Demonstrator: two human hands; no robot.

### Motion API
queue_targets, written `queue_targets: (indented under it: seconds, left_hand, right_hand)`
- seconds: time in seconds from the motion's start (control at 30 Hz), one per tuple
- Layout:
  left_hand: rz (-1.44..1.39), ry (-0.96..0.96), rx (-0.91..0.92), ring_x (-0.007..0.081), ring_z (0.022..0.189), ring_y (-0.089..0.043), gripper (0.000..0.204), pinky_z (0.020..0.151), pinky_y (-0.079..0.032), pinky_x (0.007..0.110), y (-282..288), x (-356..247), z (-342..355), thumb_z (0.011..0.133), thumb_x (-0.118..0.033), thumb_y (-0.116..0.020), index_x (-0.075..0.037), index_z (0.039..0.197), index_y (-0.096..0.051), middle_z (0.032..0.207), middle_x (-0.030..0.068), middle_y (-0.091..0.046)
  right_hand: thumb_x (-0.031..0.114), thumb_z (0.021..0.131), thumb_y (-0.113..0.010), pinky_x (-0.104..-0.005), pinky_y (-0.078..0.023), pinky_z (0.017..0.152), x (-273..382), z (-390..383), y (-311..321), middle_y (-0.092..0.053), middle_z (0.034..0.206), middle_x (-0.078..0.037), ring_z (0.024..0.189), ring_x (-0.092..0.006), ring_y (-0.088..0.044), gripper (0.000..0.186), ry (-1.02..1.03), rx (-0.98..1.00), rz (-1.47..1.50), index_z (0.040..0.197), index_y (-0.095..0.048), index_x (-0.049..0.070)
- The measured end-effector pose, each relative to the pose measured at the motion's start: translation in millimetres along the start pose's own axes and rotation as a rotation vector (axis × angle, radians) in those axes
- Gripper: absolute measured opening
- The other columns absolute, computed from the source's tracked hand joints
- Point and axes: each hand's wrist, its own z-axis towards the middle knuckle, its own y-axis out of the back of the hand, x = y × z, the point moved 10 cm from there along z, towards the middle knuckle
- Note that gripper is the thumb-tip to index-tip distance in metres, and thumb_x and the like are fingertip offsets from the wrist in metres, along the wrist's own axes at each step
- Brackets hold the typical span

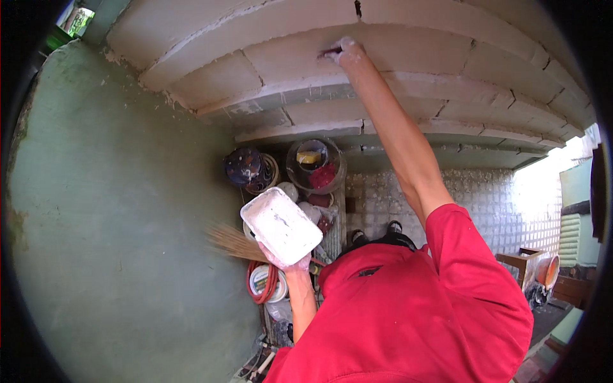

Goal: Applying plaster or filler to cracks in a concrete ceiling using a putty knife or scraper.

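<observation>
My left hand [287, 260] grips a shallow rectangular white tub [281, 225] from beneath, its inside smeared with white paste. The right arm is stretched up and away to the pale block wall [294, 54]. There my right hand [347, 52], whitened with paste, is closed near the wall's surface. A small dark reddish edge shows at its fingers, too small to name. White bands of filler run along the wall's joints, and dark gaps show at several upright ones.
Below the tub stand a clear bucket [332, 180] with a yellow item inside, paint-stained pails [250, 167], a straw broom [233, 242] and a coiled red hose [253, 295]. A green wall [128, 223] rises at left. Tiled floor [460, 198] and an orange bucket [548, 271] lie rightward.
</observation>
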Motion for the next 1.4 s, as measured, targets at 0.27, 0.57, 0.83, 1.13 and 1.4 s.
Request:
queue_targets:
  seconds: [0.27, 0.57, 0.83, 1.13, 1.4]
  left_hand:
    - [-0.008, -0.074, -0.088, 0.0298, 0.129, -0.044, 0.067, 0.105, -0.039, 0.051, 28.3, -15.5, -25.2, 0.091, -0.060, -0.040, -0.022, 0.145, -0.035, 0.145, 0.0027, -0.043]
    - [0.023, -0.072, -0.055, 0.0295, 0.127, -0.047, 0.066, 0.103, -0.041, 0.051, 2.5, -9.9, -23.4, 0.093, -0.061, -0.035, -0.022, 0.145, -0.035, 0.143, 0.0032, -0.045]
    - [0.055, -0.058, -0.020, 0.0297, 0.129, -0.045, 0.067, 0.105, -0.039, 0.052, 9.8, -14.8, -25.6, 0.091, -0.061, -0.037, -0.022, 0.145, -0.035, 0.144, 0.0027, -0.044]
    - [0.027, 0.003, -0.105, 0.0295, 0.121, -0.052, 0.066, 0.101, -0.042, 0.052, 13.2, -2.7, -14.2, 0.090, -0.063, -0.039, -0.020, 0.140, -0.042, 0.137, 0.0024, -0.051]
    - [0.041, -0.053, -0.031, 0.0285, 0.127, -0.047, 0.067, 0.104, -0.040, 0.050, -3.3, -15.9, -21.0, 0.091, -0.062, -0.039, -0.021, 0.143, -0.038, 0.141, 0.0033, -0.047]
  right_hand:
    - [0.001, 0.082, -0.049, -0.0432, -0.054, 0.053, 17.5, -96.4, 0.2, -0.058, 0.065, -0.018, 0.057, -0.0311, -0.062, 0.009, 0.350, 0.563, -0.065, 0.090, -0.053, -0.003]
    - [-0.001, 0.082, -0.053, -0.0366, -0.051, 0.042, 4.0, 4.8, 40.4, -0.054, 0.065, -0.013, 0.046, -0.0244, -0.055, 0.013, 0.330, 0.242, 0.023, 0.086, -0.043, 0.006]
    - [-0.001, 0.075, -0.058, -0.0360, -0.050, 0.042, 35.3, -96.5, -9.9, -0.058, 0.069, -0.010, 0.047, -0.0222, -0.056, 0.015, 0.782, 0.312, -0.169, 0.088, -0.051, 0.004]
    - [0.001, 0.077, -0.055, -0.0333, -0.046, 0.042, -4.6, 3.7, 28.7, -0.057, 0.064, -0.007, 0.050, -0.0192, -0.058, 0.005, 0.311, 0.301, -0.090, 0.081, -0.055, 0.004]
    - [0.013, 0.088, -0.053, -0.0447, -0.050, 0.068, 27.7, -134.5, 10.7, -0.063, 0.083, -0.013, 0.075, -0.0314, -0.063, 0.021, 0.878, 0.100, -0.824, 0.105, -0.059, 0.003]
